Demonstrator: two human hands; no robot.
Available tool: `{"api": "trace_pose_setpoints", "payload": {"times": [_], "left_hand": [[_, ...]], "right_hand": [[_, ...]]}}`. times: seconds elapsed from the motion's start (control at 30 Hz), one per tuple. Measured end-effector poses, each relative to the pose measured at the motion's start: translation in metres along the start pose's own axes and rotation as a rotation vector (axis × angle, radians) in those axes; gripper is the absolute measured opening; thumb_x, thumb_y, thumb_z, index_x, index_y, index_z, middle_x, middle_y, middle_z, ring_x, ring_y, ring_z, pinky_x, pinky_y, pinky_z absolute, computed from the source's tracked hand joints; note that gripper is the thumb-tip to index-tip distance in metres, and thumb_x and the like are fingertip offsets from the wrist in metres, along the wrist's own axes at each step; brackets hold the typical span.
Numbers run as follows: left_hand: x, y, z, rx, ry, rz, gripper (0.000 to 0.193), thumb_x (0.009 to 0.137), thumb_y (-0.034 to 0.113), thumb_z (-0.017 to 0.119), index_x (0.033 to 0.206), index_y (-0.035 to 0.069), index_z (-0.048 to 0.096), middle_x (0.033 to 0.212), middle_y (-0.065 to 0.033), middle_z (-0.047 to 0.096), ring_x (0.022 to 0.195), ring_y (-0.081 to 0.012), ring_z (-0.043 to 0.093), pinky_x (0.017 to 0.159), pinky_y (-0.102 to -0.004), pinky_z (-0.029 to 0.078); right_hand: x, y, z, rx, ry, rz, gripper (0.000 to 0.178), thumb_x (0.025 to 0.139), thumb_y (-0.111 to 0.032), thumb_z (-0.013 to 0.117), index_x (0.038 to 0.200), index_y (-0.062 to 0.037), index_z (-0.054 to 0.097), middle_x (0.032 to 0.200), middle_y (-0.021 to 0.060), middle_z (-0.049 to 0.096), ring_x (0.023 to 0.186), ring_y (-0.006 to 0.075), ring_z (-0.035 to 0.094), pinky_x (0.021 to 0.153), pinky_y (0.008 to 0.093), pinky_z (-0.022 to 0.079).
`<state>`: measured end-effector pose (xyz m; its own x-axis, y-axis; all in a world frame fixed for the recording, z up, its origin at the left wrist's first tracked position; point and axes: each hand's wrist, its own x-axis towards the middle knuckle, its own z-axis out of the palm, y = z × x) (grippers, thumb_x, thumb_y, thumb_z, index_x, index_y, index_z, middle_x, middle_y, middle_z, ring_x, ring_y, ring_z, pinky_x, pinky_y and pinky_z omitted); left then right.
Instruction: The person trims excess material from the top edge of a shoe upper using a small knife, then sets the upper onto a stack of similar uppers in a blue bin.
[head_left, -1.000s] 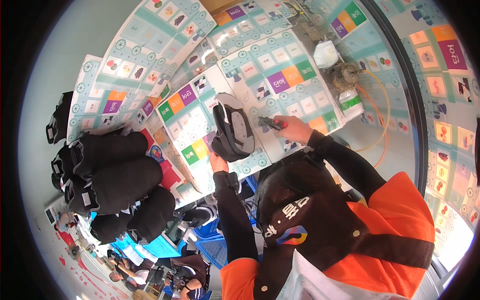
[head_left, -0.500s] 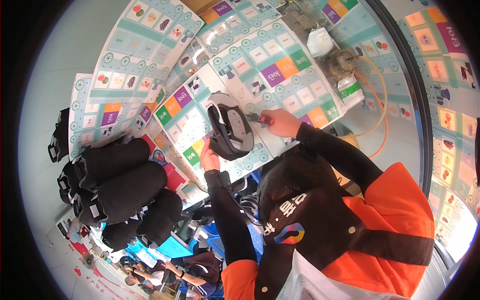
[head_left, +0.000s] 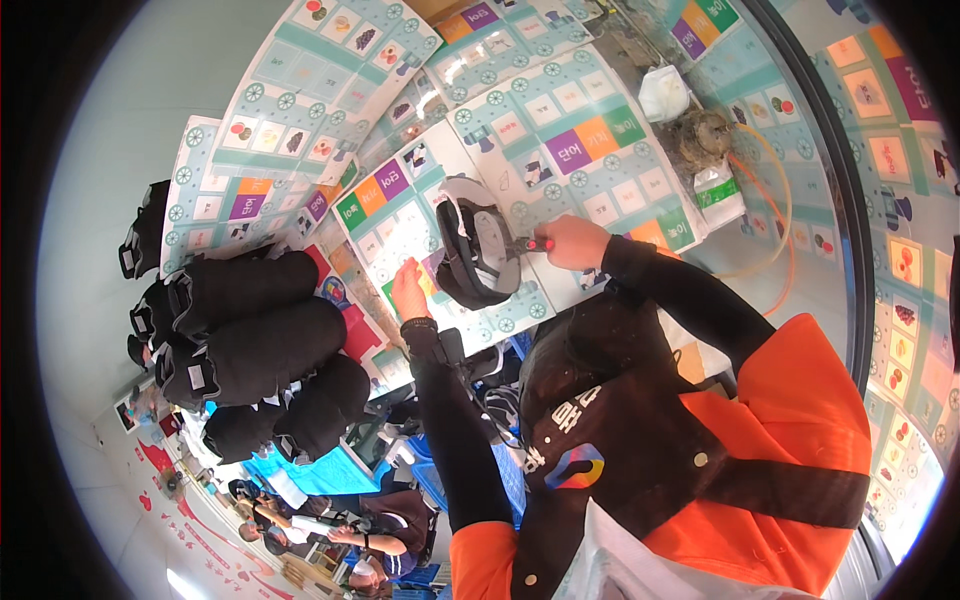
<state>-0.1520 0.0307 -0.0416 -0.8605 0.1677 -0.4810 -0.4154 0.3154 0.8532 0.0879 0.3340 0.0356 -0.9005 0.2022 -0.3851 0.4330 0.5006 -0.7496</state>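
Note:
A black cap (head_left: 473,286) lies with its open side showing, its pale inner band and lining visible, on the patterned work surface in front of me. My right hand (head_left: 575,243) is closed around a small red-handled tool (head_left: 541,244). The tool's dark tip meets the cap's right rim; whether it is snips or pliers is too small to tell. To the cap's left, my left hand (head_left: 408,290) is raised with its fingers stretched out, apart from the cap and holding nothing that shows.
Stacks of nested black caps (head_left: 255,340) stand at the left. A white cup-like container (head_left: 664,93), a grey-brown lump (head_left: 704,138) and a green-and-white packet (head_left: 716,192) line the surface's right edge, near yellow and orange cords. Blue crates (head_left: 325,467) and other people are at lower left.
My left hand has come off the cap's left side and moved a little left. My right hand keeps the tool at the cap's rim. The whole view has shifted slightly.

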Motion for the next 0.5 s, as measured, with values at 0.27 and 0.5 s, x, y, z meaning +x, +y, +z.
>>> {"api": "trace_pose_setpoints", "payload": {"times": [0.27, 0.5], "left_hand": [[0.002, 0.092, 0.096, 0.465, -0.264, 0.341, 0.04, 0.102, 0.028, 0.064, 0.128, -0.003, 0.068, 0.122, -0.0123, 0.072, 0.113, -0.0206, 0.066, 0.101, -0.0322, 0.048], [0.037, 0.097, 0.125, 0.735, -0.269, 0.357, 0.054, 0.1, 0.04, 0.067, 0.132, -0.004, 0.064, 0.124, -0.0171, 0.072, 0.115, -0.0238, 0.068, 0.102, -0.034, 0.049]], "right_hand": [[0.005, 0.013, -0.003, 0.02, 0.047, -0.031, 0.025, 0.086, -0.014, 0.055, 0.104, -0.007, 0.07, 0.089, 0.0251, 0.071, 0.087, 0.0483, 0.066, 0.077, 0.0587, 0.05], [0.005, -0.002, 0.001, 0.074, 0.103, -0.038, 0.021, 0.086, -0.015, 0.055, 0.1, -0.0078, 0.07, 0.084, 0.0241, 0.069, 0.086, 0.0473, 0.067, 0.077, 0.0576, 0.051]]}}
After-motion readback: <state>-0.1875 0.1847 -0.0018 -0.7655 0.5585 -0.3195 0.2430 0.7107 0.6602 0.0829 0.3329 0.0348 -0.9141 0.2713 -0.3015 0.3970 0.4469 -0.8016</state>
